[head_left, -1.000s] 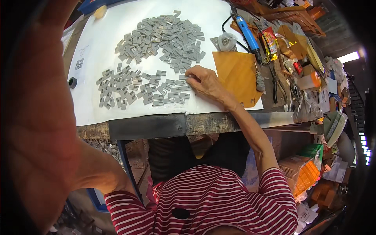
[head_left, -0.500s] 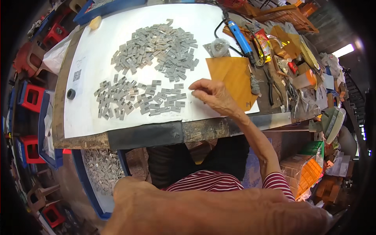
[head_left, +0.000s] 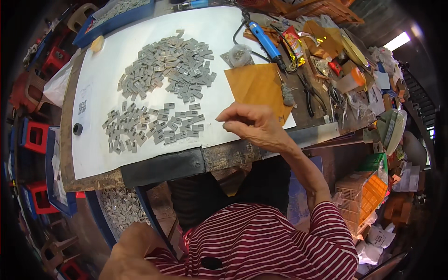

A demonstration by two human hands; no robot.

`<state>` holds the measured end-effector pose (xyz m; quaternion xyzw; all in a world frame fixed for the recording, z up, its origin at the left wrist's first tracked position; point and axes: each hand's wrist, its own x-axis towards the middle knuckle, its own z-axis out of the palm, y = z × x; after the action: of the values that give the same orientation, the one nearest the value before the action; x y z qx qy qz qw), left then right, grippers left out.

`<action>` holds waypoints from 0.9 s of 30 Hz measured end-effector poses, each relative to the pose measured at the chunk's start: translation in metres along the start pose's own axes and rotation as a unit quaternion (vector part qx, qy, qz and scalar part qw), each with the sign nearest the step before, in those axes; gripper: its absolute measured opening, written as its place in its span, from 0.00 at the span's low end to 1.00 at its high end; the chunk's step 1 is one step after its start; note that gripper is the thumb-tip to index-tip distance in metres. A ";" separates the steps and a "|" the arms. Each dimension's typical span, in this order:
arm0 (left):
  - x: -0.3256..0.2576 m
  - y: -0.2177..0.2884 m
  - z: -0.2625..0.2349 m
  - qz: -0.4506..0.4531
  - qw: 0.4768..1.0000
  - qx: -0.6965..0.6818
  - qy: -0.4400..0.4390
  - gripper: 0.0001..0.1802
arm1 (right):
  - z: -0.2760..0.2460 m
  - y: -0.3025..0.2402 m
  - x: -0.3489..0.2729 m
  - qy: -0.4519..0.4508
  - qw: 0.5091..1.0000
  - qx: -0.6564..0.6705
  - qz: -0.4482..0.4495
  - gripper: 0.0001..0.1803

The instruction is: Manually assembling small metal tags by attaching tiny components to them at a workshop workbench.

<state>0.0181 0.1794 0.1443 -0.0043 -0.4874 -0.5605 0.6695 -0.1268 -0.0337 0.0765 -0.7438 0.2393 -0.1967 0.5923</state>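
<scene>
My right hand (head_left: 255, 124) hovers over the white sheet (head_left: 214, 88), between the metal pieces and the brown board (head_left: 254, 88). Its fingers are curled, with thumb and forefinger nearly together. Whether a small thing sits at the fingertips, I cannot make out. Left of that hand lies a loose spread of small flat grey metal pieces (head_left: 175, 123), each with a dark mark. Behind it is a larger heap of similar pieces (head_left: 163, 67). My left forearm bends at the lower left; the left hand is out of view.
A blue electric screwdriver (head_left: 267, 41), pliers (head_left: 311, 93) and a clear bag of small parts (head_left: 240, 56) lie on the right. A dark roll (head_left: 77, 129) sits at the left edge. Below the table stands a blue bin (head_left: 99, 219) of metal pieces.
My left arm, which stretched large across the bottom of the view, has dropped to the lower left, its hand out of view. The view has shifted; my right hand stays over the sheet.
</scene>
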 end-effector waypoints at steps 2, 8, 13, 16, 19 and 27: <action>-0.006 0.004 0.001 0.001 1.000 0.002 0.002 0.15 | -0.001 -0.018 -0.009 0.044 0.996 -0.004 -0.072 0.09; -0.010 0.021 0.017 -0.009 1.000 0.019 0.010 0.13 | -0.003 -0.100 -0.042 0.103 0.960 0.038 -0.257 0.09; -0.014 0.037 0.029 -0.008 0.999 0.033 0.024 0.11 | -0.009 -0.107 -0.089 0.130 0.969 -0.038 -0.206 0.09; -0.020 0.050 0.038 -0.002 0.998 0.050 0.040 0.11 | -0.058 -0.106 -0.122 0.134 0.972 -0.079 -0.178 0.10; -0.026 0.060 0.046 0.000 0.996 0.065 0.059 0.10 | -0.033 -0.108 -0.122 0.138 0.973 -0.117 -0.145 0.10; -0.024 0.073 0.051 0.019 0.995 0.078 0.057 0.09 | -0.015 -0.124 -0.218 0.186 0.945 -0.261 -0.067 0.11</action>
<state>0.0430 0.2524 0.1949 0.0710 -0.4903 -0.5070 0.7053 -0.2964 0.1060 0.1989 -0.8367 0.3380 -0.3014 0.3080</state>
